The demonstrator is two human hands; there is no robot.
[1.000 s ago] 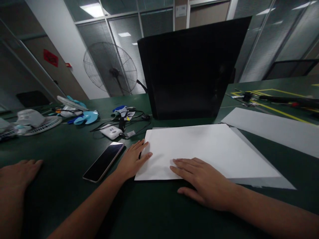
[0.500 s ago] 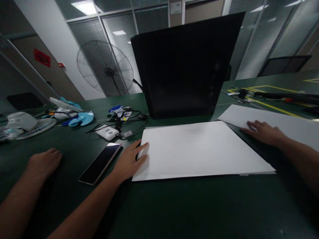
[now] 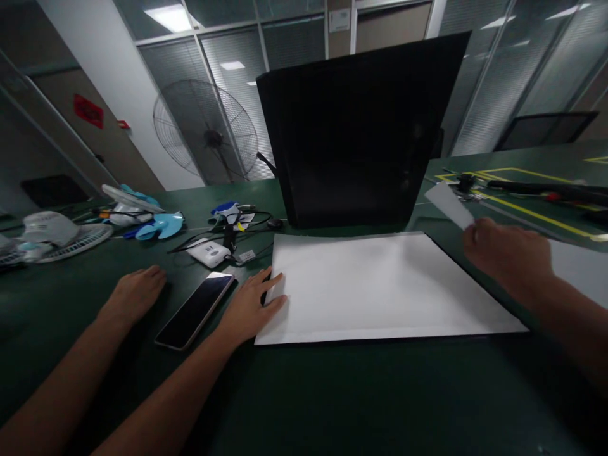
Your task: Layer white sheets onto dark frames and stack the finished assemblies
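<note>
My left hand (image 3: 249,305) lies with fingers spread at the left edge of a white sheet (image 3: 370,285); its thumb and a fingertip rest on the surface. The sheet lies flat on the dark green table. To the right, my right hand (image 3: 508,253) is closed on another white sheet of paper (image 3: 449,202). One strip of that paper sticks up beyond my fingers, and another part shows behind my wrist; the middle is hidden by my hand. A phone (image 3: 194,310) lies just left of my left forearm.
Another person's hand (image 3: 137,292) rests on the table at the left. A large black panel (image 3: 361,139) stands behind the sheet. A white device (image 3: 209,252) with cables, blue items (image 3: 161,225) and a white keyboard-like object (image 3: 78,244) lie left. Dark rods (image 3: 546,188) lie back right.
My right hand has closed from lying on the right-hand paper and lifted it, bending it up. My left hand stays on the sheet. The other person's hand has moved right, towards the phone.
</note>
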